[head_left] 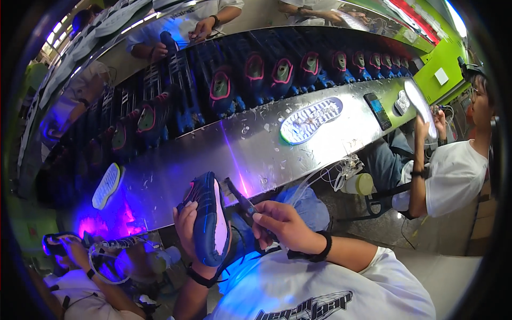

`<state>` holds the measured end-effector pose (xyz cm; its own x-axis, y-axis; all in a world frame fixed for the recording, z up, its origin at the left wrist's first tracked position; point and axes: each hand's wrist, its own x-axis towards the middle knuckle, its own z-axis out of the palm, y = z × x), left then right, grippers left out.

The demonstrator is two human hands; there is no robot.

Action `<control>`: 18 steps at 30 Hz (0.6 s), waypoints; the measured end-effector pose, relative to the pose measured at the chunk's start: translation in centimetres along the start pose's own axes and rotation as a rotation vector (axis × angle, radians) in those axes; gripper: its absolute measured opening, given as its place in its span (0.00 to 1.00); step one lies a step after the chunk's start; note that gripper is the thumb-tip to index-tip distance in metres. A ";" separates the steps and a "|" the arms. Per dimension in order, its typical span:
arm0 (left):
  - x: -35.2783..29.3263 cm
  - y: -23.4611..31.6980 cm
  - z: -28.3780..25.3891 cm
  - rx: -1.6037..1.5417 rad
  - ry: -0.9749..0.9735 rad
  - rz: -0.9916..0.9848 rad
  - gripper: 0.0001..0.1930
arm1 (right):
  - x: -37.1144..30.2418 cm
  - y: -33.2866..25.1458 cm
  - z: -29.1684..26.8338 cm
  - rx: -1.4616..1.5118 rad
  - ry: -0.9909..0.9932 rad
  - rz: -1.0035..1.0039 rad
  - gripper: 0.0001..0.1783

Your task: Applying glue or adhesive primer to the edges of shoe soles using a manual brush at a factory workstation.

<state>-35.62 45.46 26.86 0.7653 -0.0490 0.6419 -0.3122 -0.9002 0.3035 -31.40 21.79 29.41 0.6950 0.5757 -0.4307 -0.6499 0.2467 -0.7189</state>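
Note:
My left hand [185, 223] grips a dark blue shoe upper [202, 234] by its side, the underside turned toward my right. A pale pink strip runs along that underside. Closed around the handle of a dark brush [242, 201], my right hand [280, 223] holds it just right of the shoe. The brush's bristle end points up and left, near the shoe's upper end; a small gap seems to lie between them. Past the brush, a white ridged shoe sole [311, 120] lies on the metal bench [256, 144]. Another pale sole [107, 185] rests toward the left end.
Beyond the bench, a dark rack carries a row of dark shoes with pink-edged openings [255, 66]. A phone [377, 111] lies at the bench's right. Co-workers sit at right [448, 176] and lower left [80, 288]; another is across the rack. Thin tubes [349, 168] hang by the bench edge.

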 end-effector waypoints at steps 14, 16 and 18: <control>-3.3 -0.4 0.9 -0.041 0.092 0.009 0.26 | 0.6 2.0 4.8 -0.142 0.020 -0.040 0.11; -3.4 -0.1 0.6 -0.041 0.055 0.029 0.31 | -0.2 1.5 5.1 -0.250 0.024 -0.026 0.12; -3.7 -0.1 0.7 -0.040 0.074 0.018 0.32 | -1.4 0.2 5.7 -0.399 0.032 0.000 0.16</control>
<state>-38.05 45.40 24.00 0.7160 -0.0312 0.6974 -0.3484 -0.8817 0.3182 -34.23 25.44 32.97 0.7083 0.5495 -0.4430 -0.4838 -0.0790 -0.8716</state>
